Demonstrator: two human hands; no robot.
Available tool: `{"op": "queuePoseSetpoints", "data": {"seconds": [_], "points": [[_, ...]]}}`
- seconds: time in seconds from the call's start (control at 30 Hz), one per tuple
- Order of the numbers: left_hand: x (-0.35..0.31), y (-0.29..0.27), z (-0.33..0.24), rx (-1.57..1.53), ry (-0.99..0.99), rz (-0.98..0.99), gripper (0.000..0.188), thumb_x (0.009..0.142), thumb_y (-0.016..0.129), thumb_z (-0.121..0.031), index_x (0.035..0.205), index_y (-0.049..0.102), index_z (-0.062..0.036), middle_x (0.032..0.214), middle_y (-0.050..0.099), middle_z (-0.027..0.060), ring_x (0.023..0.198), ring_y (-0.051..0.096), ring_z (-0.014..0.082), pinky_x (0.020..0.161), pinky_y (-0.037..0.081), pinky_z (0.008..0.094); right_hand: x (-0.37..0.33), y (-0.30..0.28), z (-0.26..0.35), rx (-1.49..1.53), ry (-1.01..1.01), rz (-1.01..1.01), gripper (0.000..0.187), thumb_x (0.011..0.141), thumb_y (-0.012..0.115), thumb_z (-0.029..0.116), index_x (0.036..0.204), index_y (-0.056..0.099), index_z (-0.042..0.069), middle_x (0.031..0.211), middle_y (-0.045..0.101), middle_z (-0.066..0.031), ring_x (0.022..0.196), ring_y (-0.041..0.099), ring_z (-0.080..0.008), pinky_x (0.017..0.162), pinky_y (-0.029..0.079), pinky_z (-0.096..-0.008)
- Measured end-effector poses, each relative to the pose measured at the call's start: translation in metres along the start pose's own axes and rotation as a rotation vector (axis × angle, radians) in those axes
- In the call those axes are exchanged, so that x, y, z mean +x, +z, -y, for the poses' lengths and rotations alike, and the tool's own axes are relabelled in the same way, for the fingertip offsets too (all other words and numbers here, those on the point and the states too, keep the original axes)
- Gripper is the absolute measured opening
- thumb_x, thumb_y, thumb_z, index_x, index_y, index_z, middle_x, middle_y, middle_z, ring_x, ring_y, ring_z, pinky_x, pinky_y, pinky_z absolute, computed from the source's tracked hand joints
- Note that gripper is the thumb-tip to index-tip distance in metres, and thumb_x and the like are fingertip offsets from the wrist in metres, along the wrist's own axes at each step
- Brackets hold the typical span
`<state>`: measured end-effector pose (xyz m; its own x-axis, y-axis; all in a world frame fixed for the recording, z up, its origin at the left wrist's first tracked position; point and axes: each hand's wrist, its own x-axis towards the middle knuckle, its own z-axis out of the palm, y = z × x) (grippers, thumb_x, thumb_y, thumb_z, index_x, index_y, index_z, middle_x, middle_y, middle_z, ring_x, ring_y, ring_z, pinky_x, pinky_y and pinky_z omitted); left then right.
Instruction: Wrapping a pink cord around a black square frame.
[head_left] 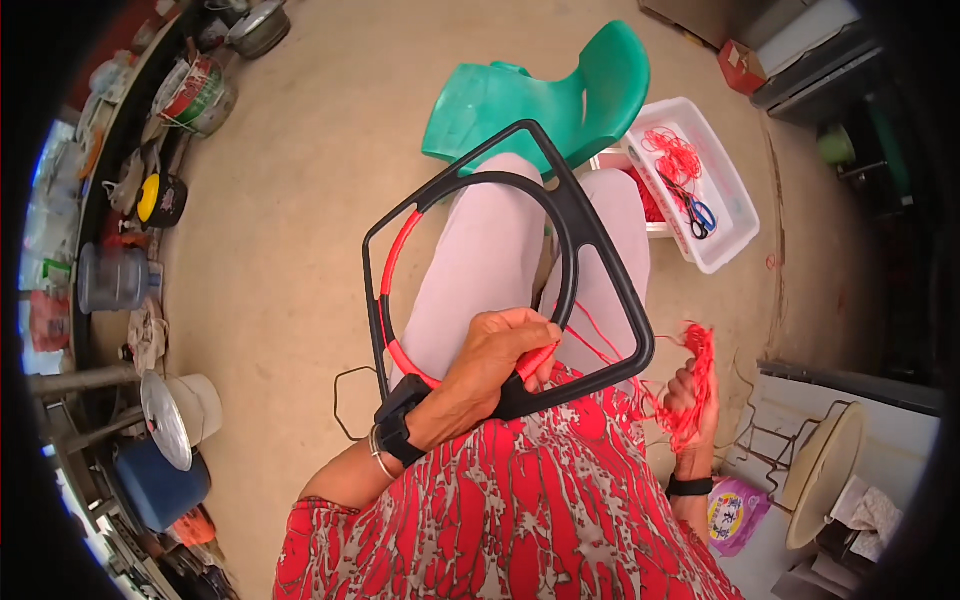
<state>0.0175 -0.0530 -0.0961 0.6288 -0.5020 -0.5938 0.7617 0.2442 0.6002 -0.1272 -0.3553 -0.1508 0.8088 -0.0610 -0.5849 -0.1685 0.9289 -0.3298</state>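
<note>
A black plastic frame [622, 285] with a round ring inside its angular outer edge lies tilted over my lap. Red cord is wrapped round parts of the ring, with one wrapped stretch [398, 243] on its left side. My left hand [497, 345] grips the near part of the ring, its thumb and fingers closed over a red-wrapped section. Out to the right, my right hand [685, 395] is closed round a loose bundle of red cord [700, 372]. Thin red strands run from that bundle to the ring beside my left hand.
Ahead stands a green plastic chair [535, 105]. Right of it, a white basket [740, 220] holds red cord [672, 155] and scissors [697, 215]. Pots, a bucket [200, 100] and a water jug [112, 278] line the left side. A purple packet [735, 515] lies at lower right.
</note>
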Motion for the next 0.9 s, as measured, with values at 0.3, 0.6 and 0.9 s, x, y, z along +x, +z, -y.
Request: {"op": "queuePoseSetpoints", "data": {"seconds": [0.3,0.6,0.9], "points": [[-0.001,-0.005,0.002,-0.046,0.069,0.051,0.014,0.089,0.051,-0.014,0.094,0.052,-0.0012,0.061,0.057,0.0113,0.047,0.052,0.0165,0.052,0.044,0.0282,0.019,-0.015,0.018,-0.125,-0.101,-0.015,0.037,0.100,0.039,0.039,0.098,0.056,0.006,0.054,0.035,0.0037,0.038,0.031,-0.0061,0.037,0.027,-0.0215],[0.000,0.001,0.008,0.012,0.038,-0.041,0.012,0.082,0.066,-0.003,0.086,0.055,-0.0005,0.060,0.060,0.0103,0.044,0.051,0.0123,0.044,0.041,0.0235,0.011,0.024,0.020,-0.636,0.000,-0.188,0.039,0.098,0.041,0.044,0.095,0.054,0.007,0.055,0.041,0.0017,0.037,0.033,-0.0065,0.035,0.028,-0.0215],[0.006,-0.013,0.016,0.016,0.018,0.130,0.011,0.085,0.063,-0.009,0.085,0.056,-0.0007,0.062,0.061,0.0110,0.047,0.055,0.0142,0.047,0.044,0.0255,0.021,0.089,-0.033,-0.727,0.049,0.200,0.041,0.089,0.050,0.012,0.126,0.043,-0.003,0.108,0.059,-0.0123,0.090,0.062,-0.0207,0.083,0.050,-0.0334]]}}
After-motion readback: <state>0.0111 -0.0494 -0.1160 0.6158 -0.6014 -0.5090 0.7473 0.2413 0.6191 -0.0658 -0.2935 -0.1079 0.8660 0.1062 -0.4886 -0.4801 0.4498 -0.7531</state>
